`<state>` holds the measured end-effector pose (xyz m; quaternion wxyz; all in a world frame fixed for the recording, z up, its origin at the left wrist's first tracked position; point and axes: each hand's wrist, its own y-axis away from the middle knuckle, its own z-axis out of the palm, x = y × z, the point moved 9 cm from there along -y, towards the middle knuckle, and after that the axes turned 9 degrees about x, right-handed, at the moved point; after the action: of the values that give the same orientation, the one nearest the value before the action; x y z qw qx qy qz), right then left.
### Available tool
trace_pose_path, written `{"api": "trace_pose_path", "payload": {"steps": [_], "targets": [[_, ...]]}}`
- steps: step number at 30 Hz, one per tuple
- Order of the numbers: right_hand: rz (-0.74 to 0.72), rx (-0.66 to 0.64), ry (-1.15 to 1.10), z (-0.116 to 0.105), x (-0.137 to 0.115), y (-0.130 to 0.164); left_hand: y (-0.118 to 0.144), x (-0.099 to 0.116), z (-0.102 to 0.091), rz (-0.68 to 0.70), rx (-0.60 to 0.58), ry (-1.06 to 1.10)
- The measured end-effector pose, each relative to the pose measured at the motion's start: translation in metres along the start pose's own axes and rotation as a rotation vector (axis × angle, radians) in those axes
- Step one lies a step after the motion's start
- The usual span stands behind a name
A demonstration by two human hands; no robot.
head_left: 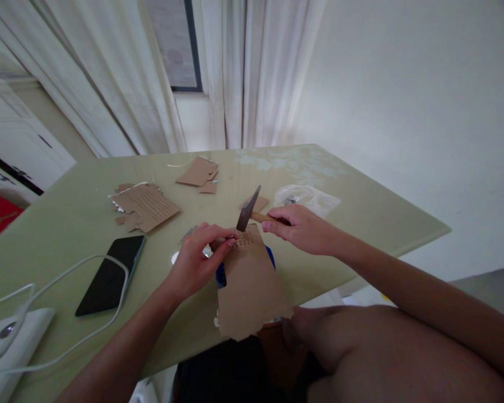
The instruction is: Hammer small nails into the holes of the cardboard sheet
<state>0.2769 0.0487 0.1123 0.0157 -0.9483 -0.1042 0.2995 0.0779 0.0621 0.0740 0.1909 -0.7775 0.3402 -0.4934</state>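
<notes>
My right hand [304, 228] grips the wooden handle of a small hammer [248, 211], whose dark metal head hangs just above a torn brown cardboard piece [252, 291]. The cardboard lies over a blue round object [220, 275] at the table's near edge and has a patch of small holes near its top. My left hand [199, 259] pinches something small, likely a nail, upright at that holed patch, right under the hammer head. The thing in its fingers is too small to make out.
On the pale green table [67, 224] lie another perforated cardboard piece [145, 206], smaller scraps [198, 172], a black phone [111, 274], a white cable [63, 274], a white device [8, 341] and a clear plastic bag [304, 197]. Curtains hang behind. My knee is below right.
</notes>
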Motion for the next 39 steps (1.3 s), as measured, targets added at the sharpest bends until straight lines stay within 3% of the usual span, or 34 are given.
{"api": "trace_pose_path", "payload": {"steps": [25, 34, 39], "targets": [[-0.002, -0.005, 0.011, 0.001, 0.000, 0.000, 0.000, 0.003, 0.000, 0.004, 0.004, 0.006], [-0.098, 0.146, -0.083, -0.034, -0.022, 0.009, 0.002, 0.004, 0.003, 0.017, -0.018, -0.017], [-0.131, 0.005, 0.003, -0.022, -0.037, 0.014, 0.000, 0.003, 0.006, 0.009, -0.030, -0.016]]}}
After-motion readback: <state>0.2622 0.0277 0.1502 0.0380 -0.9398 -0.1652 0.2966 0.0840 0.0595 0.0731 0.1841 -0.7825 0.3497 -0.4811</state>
